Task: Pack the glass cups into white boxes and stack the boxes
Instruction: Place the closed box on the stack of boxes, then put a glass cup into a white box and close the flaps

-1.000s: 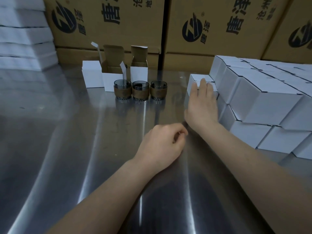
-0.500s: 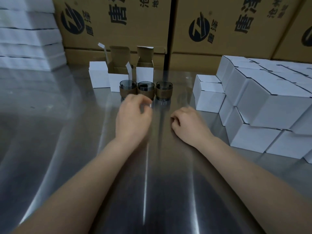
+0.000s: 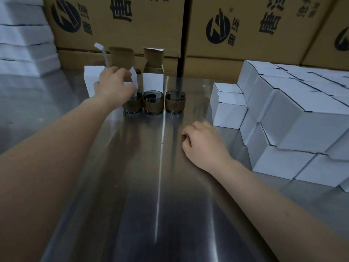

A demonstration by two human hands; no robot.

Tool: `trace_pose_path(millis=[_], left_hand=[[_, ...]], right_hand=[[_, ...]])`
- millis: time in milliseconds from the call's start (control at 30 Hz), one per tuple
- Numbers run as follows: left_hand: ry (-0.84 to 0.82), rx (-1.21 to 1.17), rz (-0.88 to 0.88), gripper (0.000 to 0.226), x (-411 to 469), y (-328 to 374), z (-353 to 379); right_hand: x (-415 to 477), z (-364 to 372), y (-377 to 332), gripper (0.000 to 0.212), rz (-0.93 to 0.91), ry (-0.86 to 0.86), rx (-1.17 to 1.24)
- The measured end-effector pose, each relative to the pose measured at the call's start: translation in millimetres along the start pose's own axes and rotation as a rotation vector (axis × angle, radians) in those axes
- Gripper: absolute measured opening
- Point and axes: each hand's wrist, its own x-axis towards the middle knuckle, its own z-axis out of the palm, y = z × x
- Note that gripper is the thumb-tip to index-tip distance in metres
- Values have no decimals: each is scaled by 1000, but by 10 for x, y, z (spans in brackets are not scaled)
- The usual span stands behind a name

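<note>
Three glass cups with brown sleeves stand in a row on the steel table (image 3: 132, 195): the left cup (image 3: 134, 106), the middle cup (image 3: 153, 103) and the right cup (image 3: 174, 102). Behind them stand two open white boxes, one on the left (image 3: 121, 56) and one on the right (image 3: 153, 82). My left hand (image 3: 113, 84) reaches over the left cup, and its fingers curl over the front rim of the left open box. My right hand (image 3: 204, 144) rests on the table as a curled fist, holding nothing, close to the stacked closed white boxes (image 3: 287, 120).
A closed white box (image 3: 90, 76) sits left of the open ones. A single closed box (image 3: 229, 112) stands at the stack's front corner. Large printed cardboard cartons (image 3: 132, 25) wall off the back. Flat white stacks (image 3: 22, 44) fill the back left.
My left hand moved forward from the table's middle past the cups onto the left open box. My right hand drew back from the closed box and curled on the table.
</note>
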Motion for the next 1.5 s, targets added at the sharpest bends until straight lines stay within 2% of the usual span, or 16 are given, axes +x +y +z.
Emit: trace_pose_path(millis=[200, 333, 467, 733, 900, 1000, 1100, 1233, 1367, 1433, 1500], left_hand=[[-114, 92, -30, 54, 189, 5, 150], [-126, 76, -60, 57, 201, 19, 215], [-80, 60, -58, 50, 157, 28, 203], [69, -56, 42, 58, 27, 51, 30], [180, 5, 87, 70, -132, 165, -158], [242, 24, 132, 69, -298, 290, -261], [308, 52, 185, 64, -561, 440, -295], [355, 43, 194, 62, -1038, 722, -246], [287, 81, 238, 67, -1461, 955, -192], [248, 112, 245, 70, -1632, 1018, -157], [218, 132, 243, 70, -1780, 1054, -112]], right_hand=[[14, 10, 3, 27, -5, -8, -31], [18, 23, 6, 26, -5, -10, -47], [19, 24, 12, 25, -5, -12, -59], [26, 26, 12, 24, -6, -20, -59], [16, 22, 16, 26, -12, -23, -54], [9, 14, 28, 27, -13, -36, -16], [-15, 11, 35, 35, -6, 16, 105], [-46, -10, 4, 50, 56, 151, 528], [-89, -34, -116, 81, 30, 200, 907], [-114, -41, -199, 97, 24, 190, 993], [-132, -51, -272, 99, 11, 190, 1018]])
